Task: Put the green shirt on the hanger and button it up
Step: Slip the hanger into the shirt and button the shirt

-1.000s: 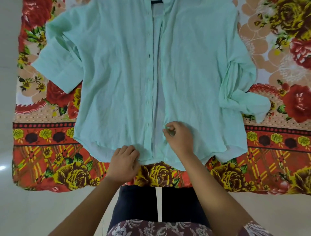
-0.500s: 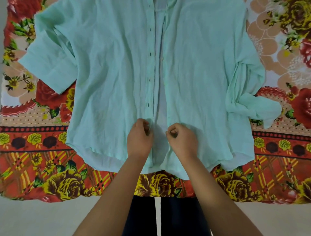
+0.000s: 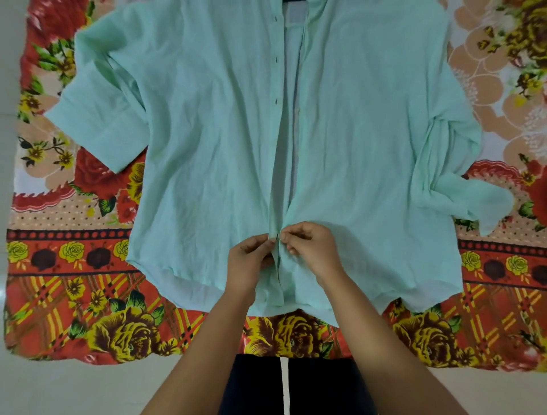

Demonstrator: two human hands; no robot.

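A pale green shirt (image 3: 207, 142) lies spread flat, front up, on a floral cloth. Its front stands open from the collar down, with the two plackets meeting near the hem. My left hand (image 3: 250, 260) pinches the left placket with its buttonholes low down. My right hand (image 3: 310, 248) pinches the right placket right beside it; the fingertips of both hands almost touch. A dark sliver of the hanger (image 3: 288, 1) shows at the collar at the top edge; the rest of it is hidden inside the shirt.
The red, yellow and orange floral cloth (image 3: 74, 296) covers a pale floor (image 3: 74, 391). The shirt's left sleeve (image 3: 97, 118) lies flat; the right sleeve (image 3: 461, 195) is bunched and folded. My dark-clad legs (image 3: 257, 385) show at the bottom.
My left hand rose from the hem to the left placket. Both hands drew the two front edges together near the hem, closing the gap there.
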